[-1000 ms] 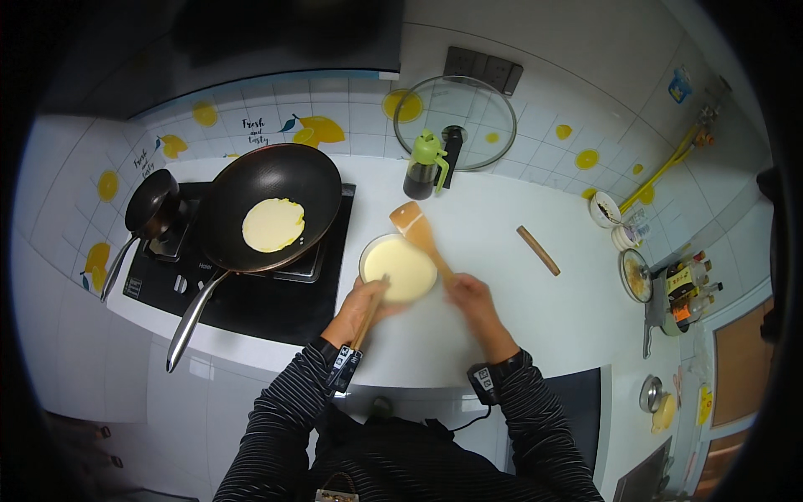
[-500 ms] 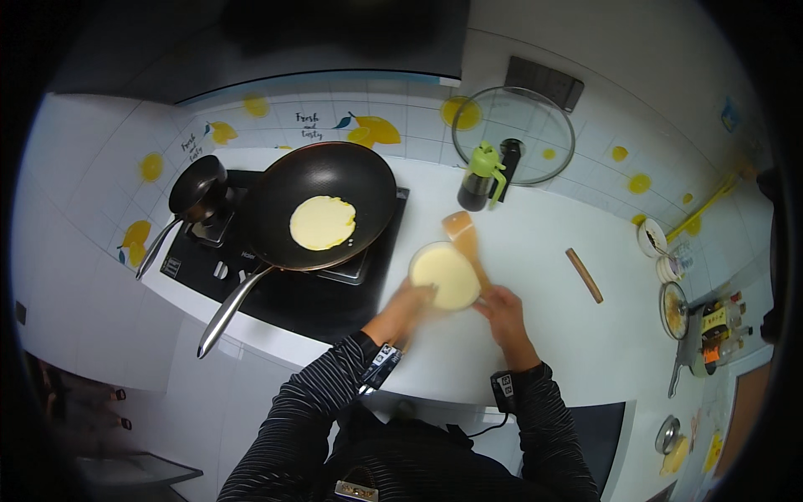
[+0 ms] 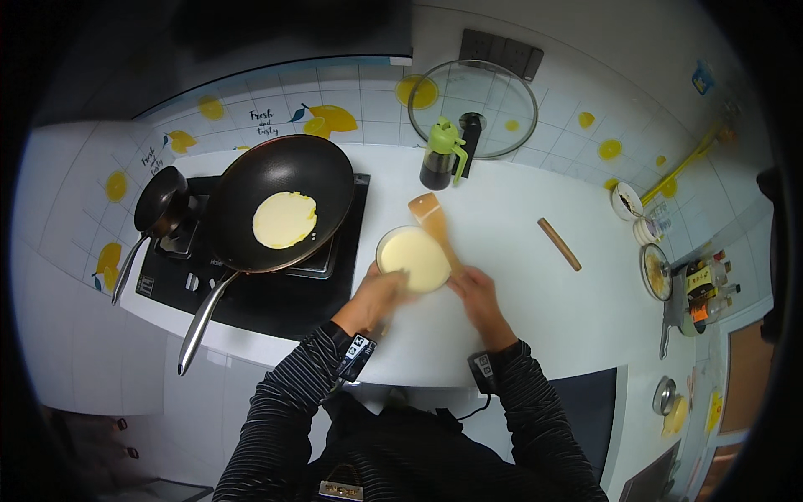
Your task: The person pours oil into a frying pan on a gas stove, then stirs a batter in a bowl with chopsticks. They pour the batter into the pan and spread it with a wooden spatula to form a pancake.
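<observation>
A round bowl (image 3: 385,237) of pale yellow, batter-like liquid (image 3: 416,256) is on or just above the white counter. My left hand (image 3: 374,299) grips its near left rim, with blurred fingers at the edge of the liquid. At the bowl's near right side, my right hand (image 3: 475,293) is closed around the lower handle of a wooden spatula (image 3: 430,212); the spatula's flat head points away, past the bowl's far right edge. A round pale yellow pancake (image 3: 284,221) with an uneven right edge lies in the large black wok (image 3: 326,171) on the stove.
Left of the wok is a small black pan (image 3: 159,201) on the black hob (image 3: 251,305). A green-topped oil bottle (image 3: 441,156) and an upright glass lid (image 3: 502,109) stand at the wall. A wooden stick (image 3: 559,244) lies to the right; small bowls (image 3: 626,201) and bottles (image 3: 709,293) sit farther right.
The whole view has shifted, so the stove, bowl and counter things appear farther left and slightly higher. Both hands stay by the bowl; the left fingers are blurred at its rim.
</observation>
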The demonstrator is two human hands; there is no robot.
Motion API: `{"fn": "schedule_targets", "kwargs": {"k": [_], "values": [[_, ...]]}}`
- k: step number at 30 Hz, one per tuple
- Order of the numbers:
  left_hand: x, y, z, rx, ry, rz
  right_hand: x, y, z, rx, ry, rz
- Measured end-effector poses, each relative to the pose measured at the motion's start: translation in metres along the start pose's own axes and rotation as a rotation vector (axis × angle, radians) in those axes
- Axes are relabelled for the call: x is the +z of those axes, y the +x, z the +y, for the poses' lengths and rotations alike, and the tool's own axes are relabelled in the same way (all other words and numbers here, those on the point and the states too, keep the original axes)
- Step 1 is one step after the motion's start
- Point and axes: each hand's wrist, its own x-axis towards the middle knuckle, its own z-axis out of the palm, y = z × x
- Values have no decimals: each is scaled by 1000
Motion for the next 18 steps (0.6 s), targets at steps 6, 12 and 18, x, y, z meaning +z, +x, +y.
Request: {"fn": "schedule_targets", "kwargs": {"k": [6, 12, 18], "values": [[-6, 4, 0, -2, -1, 31, 3, -1, -1, -34, 19, -4], [-15, 10, -11, -22, -96, 79, 2, -3, 4, -60, -19, 14], [-26, 15, -24, -137, -219, 46, 5, -14, 15, -61, -114, 51]]}}
